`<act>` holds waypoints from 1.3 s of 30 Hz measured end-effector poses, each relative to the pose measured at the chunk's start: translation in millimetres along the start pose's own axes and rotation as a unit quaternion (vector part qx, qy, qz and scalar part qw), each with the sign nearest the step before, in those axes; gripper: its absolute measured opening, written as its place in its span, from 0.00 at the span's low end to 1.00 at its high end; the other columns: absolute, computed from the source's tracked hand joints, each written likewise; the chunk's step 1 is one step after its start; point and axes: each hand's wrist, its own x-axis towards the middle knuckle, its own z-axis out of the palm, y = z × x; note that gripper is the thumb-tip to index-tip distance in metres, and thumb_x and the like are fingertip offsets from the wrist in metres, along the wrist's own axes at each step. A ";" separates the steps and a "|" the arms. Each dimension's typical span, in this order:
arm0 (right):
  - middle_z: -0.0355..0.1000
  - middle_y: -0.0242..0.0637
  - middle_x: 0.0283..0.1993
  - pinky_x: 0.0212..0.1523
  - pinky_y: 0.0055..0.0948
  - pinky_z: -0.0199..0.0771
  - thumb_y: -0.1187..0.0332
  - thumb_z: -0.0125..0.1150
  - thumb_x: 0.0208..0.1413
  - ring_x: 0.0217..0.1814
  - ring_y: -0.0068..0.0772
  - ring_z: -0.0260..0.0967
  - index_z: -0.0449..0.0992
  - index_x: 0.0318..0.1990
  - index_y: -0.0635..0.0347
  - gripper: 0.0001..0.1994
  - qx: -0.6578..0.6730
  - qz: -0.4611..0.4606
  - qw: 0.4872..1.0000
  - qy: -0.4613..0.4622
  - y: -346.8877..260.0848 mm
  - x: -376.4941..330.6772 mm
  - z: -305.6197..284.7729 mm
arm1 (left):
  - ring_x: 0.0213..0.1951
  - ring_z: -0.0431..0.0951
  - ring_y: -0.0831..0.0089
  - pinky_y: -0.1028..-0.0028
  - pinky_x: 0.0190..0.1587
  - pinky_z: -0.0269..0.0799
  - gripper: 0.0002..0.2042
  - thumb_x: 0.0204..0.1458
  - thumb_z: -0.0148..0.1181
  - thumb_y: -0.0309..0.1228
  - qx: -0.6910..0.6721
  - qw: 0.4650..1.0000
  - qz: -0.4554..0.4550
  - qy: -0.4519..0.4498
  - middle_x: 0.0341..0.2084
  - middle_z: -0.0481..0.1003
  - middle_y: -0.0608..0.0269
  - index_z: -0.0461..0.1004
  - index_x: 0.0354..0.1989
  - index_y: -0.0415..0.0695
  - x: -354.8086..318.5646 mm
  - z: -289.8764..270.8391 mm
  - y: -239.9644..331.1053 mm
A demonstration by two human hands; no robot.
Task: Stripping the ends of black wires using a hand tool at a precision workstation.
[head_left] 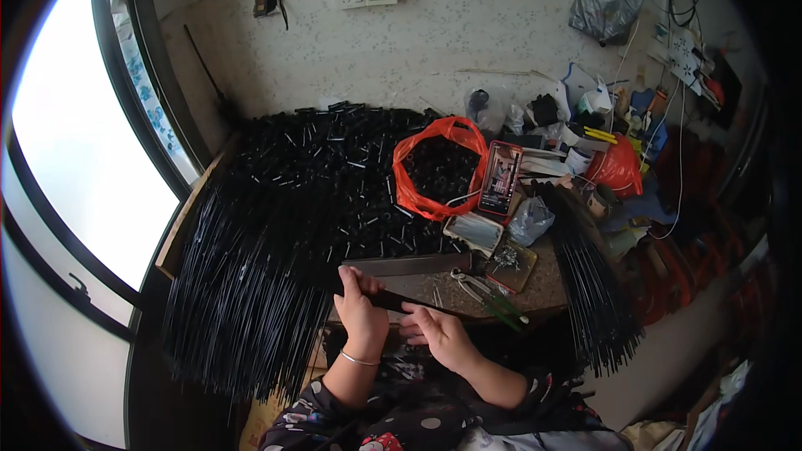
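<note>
My left hand (361, 309) grips the left end of a thin black rod (399, 303) that lies across in front of me. My right hand (436, 334) pinches the same rod further right, fingers curled over it. A silver bracelet sits on my left wrist. Both hands hover at the near edge of the worktable (535, 288), just below a long flat metal bar (413, 265). A big fan of long black rods (242, 301) spreads to the left of my hands.
A heap of short black tubes (334, 175) covers the table's middle. An orange plastic bag (434, 169) holds more black parts. A phone (499, 177) leans beside it. Pliers (484, 291), a small tin of screws (510, 260), another rod bundle (589, 284) and clutter lie right. A window is at left.
</note>
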 end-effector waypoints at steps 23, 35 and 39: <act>0.67 0.36 0.28 0.35 0.25 0.70 0.71 0.42 0.61 0.28 0.23 0.66 0.65 0.43 0.67 0.09 0.049 -0.291 0.955 0.016 5.2 26.2 -32.6 | 0.35 0.73 0.62 0.68 0.38 0.69 0.18 0.37 0.66 0.31 0.382 0.715 0.438 -0.389 0.34 0.73 0.56 0.73 0.37 0.36 -13.9 63.0 67.9; 0.72 0.42 0.39 0.40 0.28 0.70 0.69 0.47 0.59 0.34 0.30 0.71 0.66 0.45 0.65 0.10 0.182 -0.103 0.977 0.034 83.4 34.3 -51.5 | 0.50 0.71 0.63 0.63 0.58 0.57 0.28 0.47 0.60 0.43 0.261 0.709 -0.022 -0.655 0.42 0.74 0.54 0.66 0.52 0.36 50.6 46.9 42.2; 0.72 0.43 0.34 0.31 0.27 0.69 0.68 0.45 0.60 0.29 0.30 0.71 0.66 0.41 0.65 0.09 0.239 -0.044 0.965 0.096 93.0 38.3 -47.0 | 0.36 0.77 0.69 0.73 0.40 0.72 0.18 0.46 0.62 0.35 0.535 0.818 0.105 -0.181 0.31 0.77 0.55 0.73 0.42 0.35 195.4 5.8 -12.3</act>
